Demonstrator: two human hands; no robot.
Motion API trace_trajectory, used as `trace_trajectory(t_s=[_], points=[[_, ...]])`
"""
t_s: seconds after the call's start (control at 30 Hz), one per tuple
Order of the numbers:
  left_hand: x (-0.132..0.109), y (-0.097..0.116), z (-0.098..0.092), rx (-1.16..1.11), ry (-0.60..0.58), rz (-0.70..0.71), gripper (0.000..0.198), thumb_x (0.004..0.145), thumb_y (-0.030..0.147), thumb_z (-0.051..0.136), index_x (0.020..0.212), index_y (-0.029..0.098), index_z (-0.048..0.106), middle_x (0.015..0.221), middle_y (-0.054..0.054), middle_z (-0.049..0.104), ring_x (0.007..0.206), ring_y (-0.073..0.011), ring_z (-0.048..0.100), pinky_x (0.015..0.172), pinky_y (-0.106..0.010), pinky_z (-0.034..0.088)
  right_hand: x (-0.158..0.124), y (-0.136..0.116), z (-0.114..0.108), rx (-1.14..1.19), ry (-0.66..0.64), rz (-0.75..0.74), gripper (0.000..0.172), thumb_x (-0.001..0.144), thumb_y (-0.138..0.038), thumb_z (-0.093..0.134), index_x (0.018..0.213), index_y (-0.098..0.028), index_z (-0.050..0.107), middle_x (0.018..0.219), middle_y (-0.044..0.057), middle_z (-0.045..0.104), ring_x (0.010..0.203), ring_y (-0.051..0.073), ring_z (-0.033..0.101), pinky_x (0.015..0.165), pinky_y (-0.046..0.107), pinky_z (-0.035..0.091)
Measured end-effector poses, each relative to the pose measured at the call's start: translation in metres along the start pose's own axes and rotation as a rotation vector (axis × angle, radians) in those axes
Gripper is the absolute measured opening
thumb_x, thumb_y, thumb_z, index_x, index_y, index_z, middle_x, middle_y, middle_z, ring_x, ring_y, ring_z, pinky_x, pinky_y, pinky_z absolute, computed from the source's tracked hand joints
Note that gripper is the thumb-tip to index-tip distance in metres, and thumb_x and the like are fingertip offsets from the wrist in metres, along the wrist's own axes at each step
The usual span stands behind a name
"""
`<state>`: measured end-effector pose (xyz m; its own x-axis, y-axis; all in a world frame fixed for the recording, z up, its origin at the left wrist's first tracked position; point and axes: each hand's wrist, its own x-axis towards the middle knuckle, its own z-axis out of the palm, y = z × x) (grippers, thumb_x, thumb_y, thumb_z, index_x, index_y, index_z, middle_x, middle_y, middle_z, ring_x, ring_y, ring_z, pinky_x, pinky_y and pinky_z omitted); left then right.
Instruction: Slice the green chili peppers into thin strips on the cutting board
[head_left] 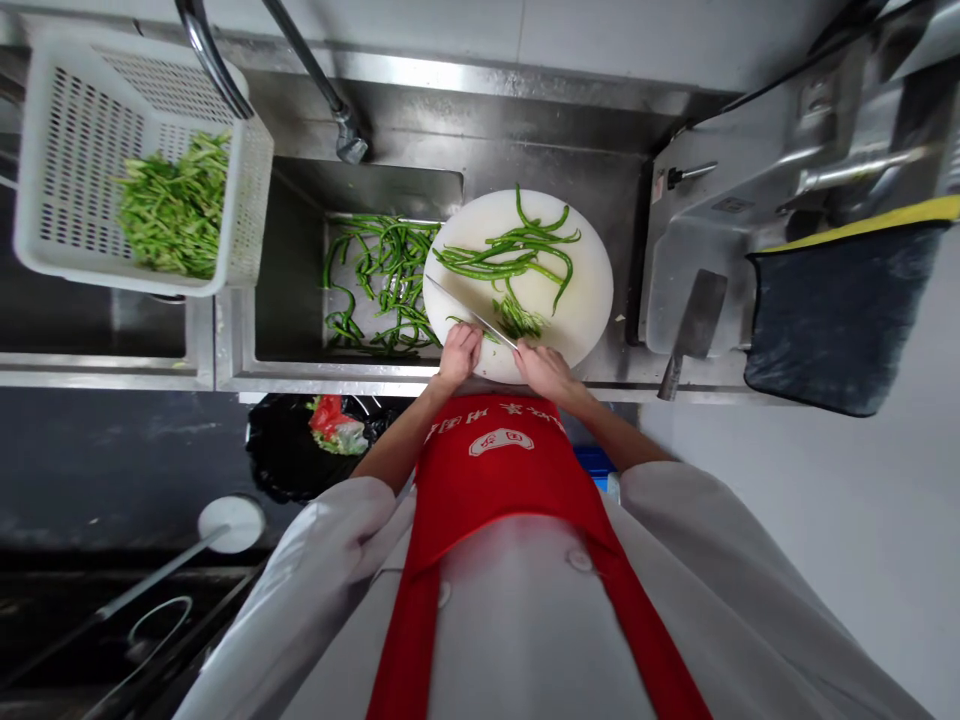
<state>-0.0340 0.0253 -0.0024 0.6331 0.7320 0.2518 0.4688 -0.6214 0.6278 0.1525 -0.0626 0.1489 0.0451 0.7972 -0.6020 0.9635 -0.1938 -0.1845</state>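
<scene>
A round white cutting board (592, 285) lies on the steel counter. My right hand (541, 368), at the board's near edge, is closed round the handle of a knife (472, 314), whose blade points left and away from me. Just left of the blade, my left hand (461, 352) has its fingers curled together on a green bean (487, 336), mostly hidden by the hand and blade. Cut green bean pieces (519, 318) are piled right of the blade. Whole long green beans (510, 258) lie across the far half of the board.
Left of the board, a sink (292, 300) holds many long beans (390, 265) under a faucet (349, 140). A white basket (75, 270) contains cut greens (176, 205). On the right are a cleaver (697, 315) and a dark cloth (840, 310). A black-lined bin (274, 450) stands below.
</scene>
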Motion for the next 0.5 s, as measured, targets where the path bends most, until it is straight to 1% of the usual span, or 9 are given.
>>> trace_trajectory(t_s=[0.13, 0.23, 0.37, 0.5], points=[[-0.001, 0.001, 0.001, -0.009, 0.01, -0.008, 0.028, 0.101, 0.027, 0.042, 0.112, 0.02, 0.067, 0.105, -0.013, 0.064, 0.106, -0.0267, 0.056, 0.095, -0.045, 0.049, -0.002, -0.001, -0.001, 0.018, -0.035, -0.013, 0.042, 0.108, -0.033, 0.025, 0.134, -0.013, 0.052, 0.109, 0.018, 0.072, 0.105, 0.027, 0.068, 0.093, 0.036, 0.047], [-0.001, 0.0, 0.002, -0.006, 0.027, 0.001, 0.028, 0.101, 0.027, 0.042, 0.114, 0.019, 0.066, 0.106, -0.012, 0.064, 0.107, -0.0261, 0.056, 0.096, -0.044, 0.048, 0.004, -0.007, -0.003, 0.005, -0.01, -0.012, 0.044, 0.108, -0.031, 0.025, 0.137, -0.009, 0.05, 0.112, 0.02, 0.071, 0.105, 0.027, 0.068, 0.091, 0.034, 0.048], [-0.002, 0.002, 0.005, -0.004, 0.037, 0.0, 0.028, 0.101, 0.026, 0.042, 0.114, 0.018, 0.066, 0.107, -0.013, 0.064, 0.108, -0.0256, 0.055, 0.098, -0.043, 0.048, 0.01, -0.007, -0.007, 0.041, 0.011, -0.076, 0.044, 0.108, -0.033, 0.023, 0.132, -0.011, 0.053, 0.111, 0.019, 0.071, 0.105, 0.027, 0.068, 0.091, 0.035, 0.048], [-0.002, 0.002, 0.001, -0.012, 0.029, -0.025, 0.026, 0.101, 0.028, 0.043, 0.109, 0.02, 0.066, 0.106, -0.012, 0.064, 0.107, -0.0247, 0.056, 0.097, -0.043, 0.047, 0.015, -0.01, -0.004, 0.074, 0.009, -0.038, 0.042, 0.108, -0.034, 0.025, 0.13, -0.011, 0.053, 0.112, 0.019, 0.071, 0.106, 0.027, 0.067, 0.092, 0.034, 0.048]])
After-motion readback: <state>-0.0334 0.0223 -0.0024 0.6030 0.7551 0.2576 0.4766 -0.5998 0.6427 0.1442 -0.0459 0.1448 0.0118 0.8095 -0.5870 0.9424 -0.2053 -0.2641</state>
